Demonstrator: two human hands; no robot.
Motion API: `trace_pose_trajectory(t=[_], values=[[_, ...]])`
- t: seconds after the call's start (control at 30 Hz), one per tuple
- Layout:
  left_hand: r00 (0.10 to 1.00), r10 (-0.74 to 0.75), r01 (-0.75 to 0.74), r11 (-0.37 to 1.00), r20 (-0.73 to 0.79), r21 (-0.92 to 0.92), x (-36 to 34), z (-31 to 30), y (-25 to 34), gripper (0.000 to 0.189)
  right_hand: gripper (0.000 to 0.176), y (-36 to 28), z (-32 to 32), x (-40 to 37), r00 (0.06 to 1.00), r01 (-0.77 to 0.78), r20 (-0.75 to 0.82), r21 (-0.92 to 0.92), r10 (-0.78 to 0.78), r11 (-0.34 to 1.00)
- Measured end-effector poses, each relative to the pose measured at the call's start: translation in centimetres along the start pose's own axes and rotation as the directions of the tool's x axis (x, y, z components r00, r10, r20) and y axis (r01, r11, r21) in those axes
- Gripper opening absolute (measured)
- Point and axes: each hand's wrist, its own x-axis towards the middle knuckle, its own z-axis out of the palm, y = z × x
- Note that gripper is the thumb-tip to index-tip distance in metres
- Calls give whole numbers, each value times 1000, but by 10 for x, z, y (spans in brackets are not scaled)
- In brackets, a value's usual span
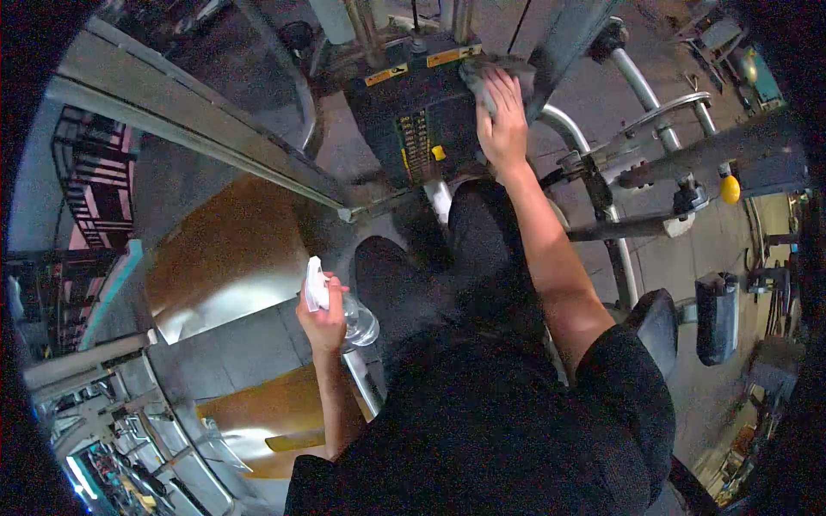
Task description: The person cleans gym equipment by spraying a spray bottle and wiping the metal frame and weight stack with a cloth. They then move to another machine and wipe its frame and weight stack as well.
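In my left hand is a clear spray bottle with a white trigger head; my fingers are wrapped round its neck. Stretched forward, my right hand presses a grey cloth onto the top right corner of a black weight stack. Part of the cloth is hidden under my palm and fingers. Numbered plates and a yellow selector pin show on the stack's front, left of my right wrist. Orange labels run along its top edge.
A grey frame beam slants past on the left, and a dark upright rises close to my right hand. Metal bars and a yellow-handled pin are on the right. Brown panels lie at left.
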Motion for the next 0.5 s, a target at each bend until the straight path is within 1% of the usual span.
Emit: trace_pose_trajectory(t=[0.03,0.07,0.1,0.13,0.17,0.2,0.23,0.3,0.33,0.37,0.4,0.43,0.47,0.5], values=[[1000,-8,8,1000,8,-3,-1,-6,-2,15,39,1,2,6,1000,-3,8,-8,3,1000],[1000,-6,6,1000,29,22,1,-8,-5,15,35,6,3,16,978,-205,49,101,201,973],[999,0,-2,999,47,43,4,-8,-7,15,31,13,5,28,918,-396,104,200,382,896],[999,5,-7,999,50,34,7,-7,-9,15,31,26,8,41,921,-389,98,194,377,900],[998,49,-50,998,40,26,10,-3,-11,16,30,44,12,55,926,-370,162,196,342,908],[996,86,-87,996,32,24,10,-1,-11,16,33,55,14,64,921,-359,231,197,312,912],[996,82,-84,996,43,27,10,1,-9,16,33,58,15,67,918,-368,230,189,323,911],[996,3,-4,1000,89,10,19,9,0,17,39,59,16,75,830,-499,345,109,438,860],[993,33,-36,999,114,23,21,12,5,17,41,58,15,68,790,-530,384,36,478,847],[991,41,-44,999,129,21,23,15,6,17,44,35,-7,66,713,-554,487,-48,503,831],[992,41,-39,999,119,-18,25,18,7,16,43,20,-23,52,818,-431,436,33,375,902],[994,39,-33,998,106,-56,26,22,7,16,43,12,-31,40,898,-291,373,107,233,951],[993,50,-43,997,108,-63,29,27,7,16,43,13,-31,36,903,-284,363,103,230,953],[994,56,-48,995,91,-88,28,28,7,18,41,13,-30,28,955,-151,272,102,118,983]])
